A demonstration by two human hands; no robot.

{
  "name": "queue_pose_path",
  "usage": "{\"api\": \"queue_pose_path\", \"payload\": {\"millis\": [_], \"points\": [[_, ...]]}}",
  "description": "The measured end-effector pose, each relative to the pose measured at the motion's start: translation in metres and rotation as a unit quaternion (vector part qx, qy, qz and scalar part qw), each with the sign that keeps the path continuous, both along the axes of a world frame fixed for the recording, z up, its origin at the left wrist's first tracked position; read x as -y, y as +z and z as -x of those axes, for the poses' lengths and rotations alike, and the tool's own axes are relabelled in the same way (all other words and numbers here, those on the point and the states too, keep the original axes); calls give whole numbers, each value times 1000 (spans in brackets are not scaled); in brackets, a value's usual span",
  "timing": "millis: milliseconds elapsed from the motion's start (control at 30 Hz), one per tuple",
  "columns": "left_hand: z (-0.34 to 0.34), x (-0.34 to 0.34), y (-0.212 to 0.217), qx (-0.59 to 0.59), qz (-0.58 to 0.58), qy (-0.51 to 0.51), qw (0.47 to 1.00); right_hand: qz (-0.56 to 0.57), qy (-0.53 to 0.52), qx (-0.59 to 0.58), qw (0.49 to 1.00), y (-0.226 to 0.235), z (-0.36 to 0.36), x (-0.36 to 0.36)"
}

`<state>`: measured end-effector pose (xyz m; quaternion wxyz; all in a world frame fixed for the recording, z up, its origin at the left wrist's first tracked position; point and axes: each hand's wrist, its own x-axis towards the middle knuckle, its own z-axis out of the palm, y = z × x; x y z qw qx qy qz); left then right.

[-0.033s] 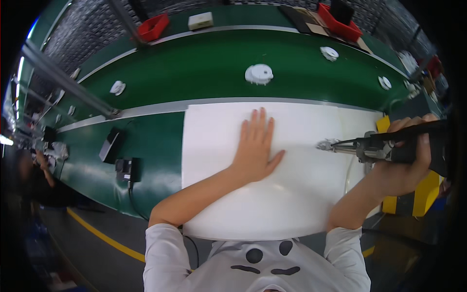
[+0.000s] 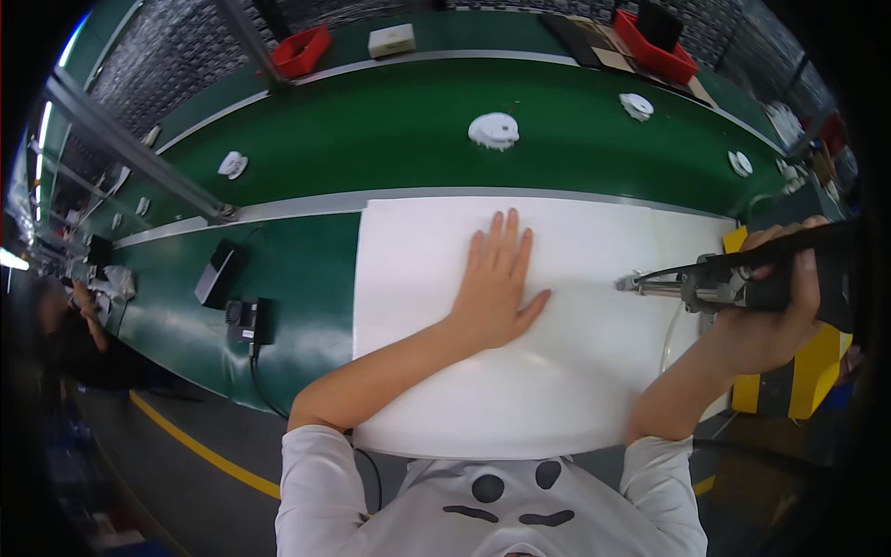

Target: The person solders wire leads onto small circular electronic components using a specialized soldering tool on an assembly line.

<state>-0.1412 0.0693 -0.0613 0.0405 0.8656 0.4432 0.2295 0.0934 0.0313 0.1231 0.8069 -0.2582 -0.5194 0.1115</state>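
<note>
My left hand (image 2: 497, 283) lies flat, fingers spread, on a white work mat (image 2: 557, 399) in front of me and holds nothing. At the mat's right edge my right hand (image 2: 770, 316) is shut around a black electric screwdriver (image 2: 742, 278). The tool is level, and its metal tip (image 2: 624, 283) points left toward my left hand, a short gap away. A thin cable runs from the tool down over the mat.
A green conveyor belt (image 2: 390, 130) behind the mat carries white round parts (image 2: 493, 130) (image 2: 637, 105) (image 2: 232, 164). Red bins (image 2: 302, 48) (image 2: 654, 42) stand at the back. Two black devices (image 2: 215, 271) (image 2: 246, 320) lie left of the mat. A yellow fixture (image 2: 807, 371) is right, another person's hand (image 2: 83, 311) far left.
</note>
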Motion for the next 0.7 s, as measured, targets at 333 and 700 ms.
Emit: {"api": "queue_pose_path", "payload": {"millis": [333, 700], "points": [[87, -75, 0, 22, -86, 156, 984, 44, -47, 11, 998, -1, 16, -9], [420, -208, 16, -226, 93, 548, 800, 52, -37, 12, 998, 1, 33, -13]]}}
